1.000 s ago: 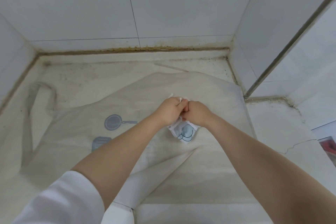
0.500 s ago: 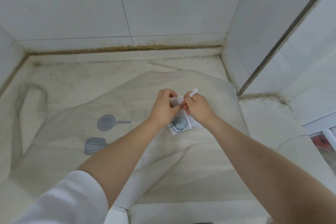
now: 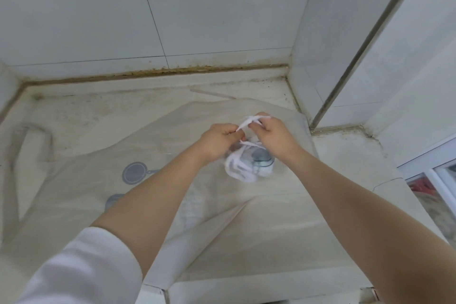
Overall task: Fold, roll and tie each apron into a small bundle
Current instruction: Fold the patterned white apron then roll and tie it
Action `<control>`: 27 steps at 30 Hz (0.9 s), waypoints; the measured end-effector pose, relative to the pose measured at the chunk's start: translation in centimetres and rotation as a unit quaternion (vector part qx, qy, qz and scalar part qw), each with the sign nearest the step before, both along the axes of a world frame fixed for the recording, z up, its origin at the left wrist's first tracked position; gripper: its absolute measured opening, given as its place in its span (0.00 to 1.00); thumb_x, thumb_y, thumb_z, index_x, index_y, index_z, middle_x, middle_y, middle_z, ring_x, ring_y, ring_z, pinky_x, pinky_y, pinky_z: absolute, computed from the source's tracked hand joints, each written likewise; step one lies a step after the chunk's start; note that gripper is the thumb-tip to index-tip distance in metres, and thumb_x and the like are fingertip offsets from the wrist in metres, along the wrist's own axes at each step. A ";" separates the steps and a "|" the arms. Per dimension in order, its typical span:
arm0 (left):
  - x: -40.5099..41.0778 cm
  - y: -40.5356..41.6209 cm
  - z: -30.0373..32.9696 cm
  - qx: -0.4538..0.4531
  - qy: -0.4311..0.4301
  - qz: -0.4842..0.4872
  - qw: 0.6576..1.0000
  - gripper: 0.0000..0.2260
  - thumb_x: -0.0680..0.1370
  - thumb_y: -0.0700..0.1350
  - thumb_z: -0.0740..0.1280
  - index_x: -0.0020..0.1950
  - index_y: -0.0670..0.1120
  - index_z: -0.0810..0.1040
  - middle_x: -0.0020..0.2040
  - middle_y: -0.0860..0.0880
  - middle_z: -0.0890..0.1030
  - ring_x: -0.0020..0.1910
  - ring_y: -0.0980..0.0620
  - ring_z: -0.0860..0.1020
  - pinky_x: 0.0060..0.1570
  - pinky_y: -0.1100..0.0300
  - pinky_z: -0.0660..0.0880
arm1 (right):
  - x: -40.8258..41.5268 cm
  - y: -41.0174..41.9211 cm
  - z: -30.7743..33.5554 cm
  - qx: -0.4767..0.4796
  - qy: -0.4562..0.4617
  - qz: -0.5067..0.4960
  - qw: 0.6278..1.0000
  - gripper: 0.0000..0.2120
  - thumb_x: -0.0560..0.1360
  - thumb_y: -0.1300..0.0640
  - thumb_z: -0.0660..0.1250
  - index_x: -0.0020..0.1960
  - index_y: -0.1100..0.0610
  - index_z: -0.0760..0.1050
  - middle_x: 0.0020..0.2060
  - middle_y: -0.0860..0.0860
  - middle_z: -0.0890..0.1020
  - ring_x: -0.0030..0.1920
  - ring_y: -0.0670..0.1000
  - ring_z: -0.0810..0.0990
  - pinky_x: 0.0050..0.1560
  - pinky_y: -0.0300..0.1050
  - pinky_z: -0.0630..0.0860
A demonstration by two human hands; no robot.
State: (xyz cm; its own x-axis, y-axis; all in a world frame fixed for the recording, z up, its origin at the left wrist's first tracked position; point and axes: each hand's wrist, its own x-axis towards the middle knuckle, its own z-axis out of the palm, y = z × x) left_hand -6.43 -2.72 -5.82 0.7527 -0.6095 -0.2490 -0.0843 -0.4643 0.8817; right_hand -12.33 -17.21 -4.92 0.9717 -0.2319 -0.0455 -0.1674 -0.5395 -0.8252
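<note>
A small white rolled apron bundle [image 3: 249, 165] with a grey-blue print hangs just under my hands, wrapped in white strap. My left hand [image 3: 218, 142] pinches one end of the white strap [image 3: 249, 121], and my right hand [image 3: 274, 134] pinches the other part of it above the bundle. Beneath them a second, beige apron [image 3: 93, 195] lies spread flat on the counter, printed with a grey pan [image 3: 134, 172]. Its neck strap [image 3: 32, 136] loops out at the left.
The stained counter [image 3: 103, 111] is boxed in by white tiled walls at the back [image 3: 172, 20], the left and the right. A metal frame edge [image 3: 365, 39] and a window sill [image 3: 424, 153] stand at the right. The counter's front edge runs along the bottom.
My hands have lifted slightly and drawn the white strap up between them. The bundle now hangs lower under the hands, with more strap wound round it.
</note>
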 end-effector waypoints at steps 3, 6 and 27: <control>-0.2 0.4 1.0 -0.089 0.125 0.019 0.988 0.11 0.81 0.45 0.59 0.45 0.47 0.79 0.43 0.49 0.80 0.43 0.52 0.77 0.47 0.63 0.73 | -0.5 0.0 -0.4 0.102 -0.041 -0.067 0.992 0.13 0.81 0.61 0.55 0.39 0.52 0.71 0.31 0.47 0.70 0.32 0.46 0.68 0.36 0.41 0.65; -0.4 0.7 1.0 -0.118 0.166 0.053 0.978 0.10 0.82 0.44 0.58 0.45 0.46 0.77 0.49 0.51 0.79 0.47 0.51 0.76 0.52 0.57 0.71 | -1.0 -0.5 -1.0 0.117 -0.046 -0.085 0.988 0.15 0.81 0.61 0.54 0.37 0.51 0.68 0.30 0.46 0.69 0.31 0.46 0.66 0.35 0.41 0.64; -1.6 0.6 2.7 0.129 -0.146 -0.052 0.979 0.17 0.72 0.55 0.55 0.38 0.43 0.73 0.43 0.46 0.74 0.44 0.46 0.74 0.46 0.52 0.71 | 1.8 3.6 6.6 0.321 0.012 0.028 0.947 0.14 0.83 0.59 0.51 0.40 0.54 0.68 0.42 0.50 0.83 0.54 0.50 0.80 0.66 0.54 0.67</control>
